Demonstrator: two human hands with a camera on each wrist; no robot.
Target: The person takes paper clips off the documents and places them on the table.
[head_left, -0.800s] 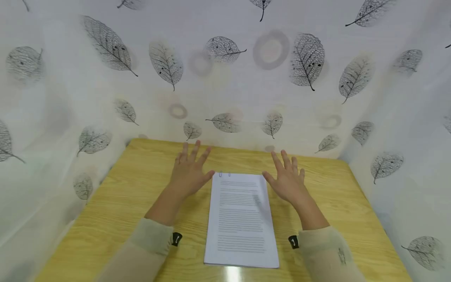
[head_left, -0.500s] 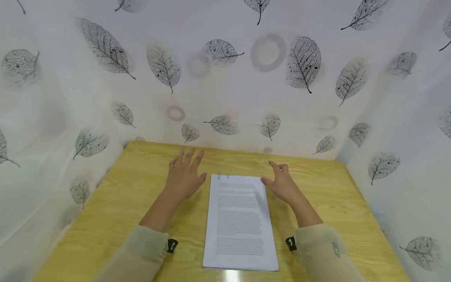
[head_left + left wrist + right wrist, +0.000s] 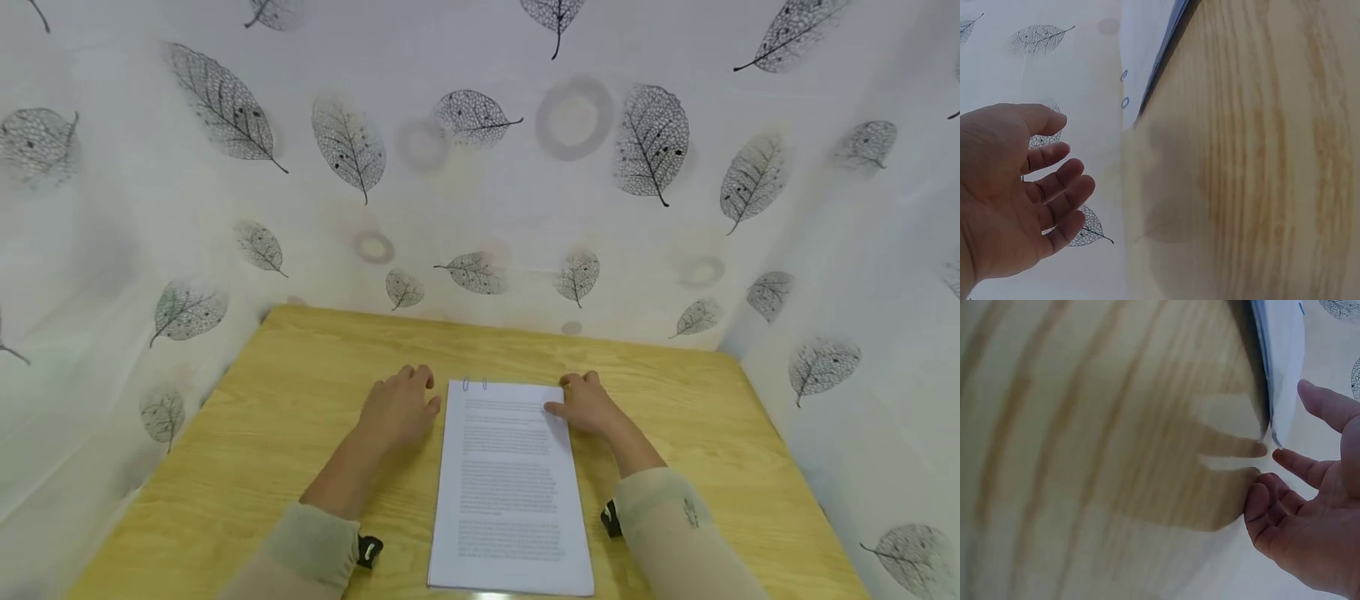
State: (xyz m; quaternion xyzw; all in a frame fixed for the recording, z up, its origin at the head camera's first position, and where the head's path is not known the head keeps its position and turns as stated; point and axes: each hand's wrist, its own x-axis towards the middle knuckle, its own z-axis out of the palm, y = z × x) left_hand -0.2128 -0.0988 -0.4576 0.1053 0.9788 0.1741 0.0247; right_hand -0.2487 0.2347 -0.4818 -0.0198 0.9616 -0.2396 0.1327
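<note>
A stack of printed paper sheets (image 3: 510,492) lies on the wooden table, with two paper clips (image 3: 466,384) on its far edge near the left corner. My right hand (image 3: 592,406) is at the far right corner. In the right wrist view the index fingertip of that hand (image 3: 1310,506) is right at the sheets' corner, the thumb stands apart over the top page, and the other fingers curl near the tabletop. My left hand (image 3: 397,408) hovers left of the stack, its fingers (image 3: 1063,194) loosely bent with nothing in them.
The wooden table (image 3: 300,400) runs back to a white curtain (image 3: 480,200) printed with leaves, which also hangs at both sides. Black straps (image 3: 367,551) show at the sleeve cuffs.
Both hands have come down and nearer, their fingers bending from spread. The right hand has moved left onto the sheets' far right corner. The stack shows no clear shift on the table.
</note>
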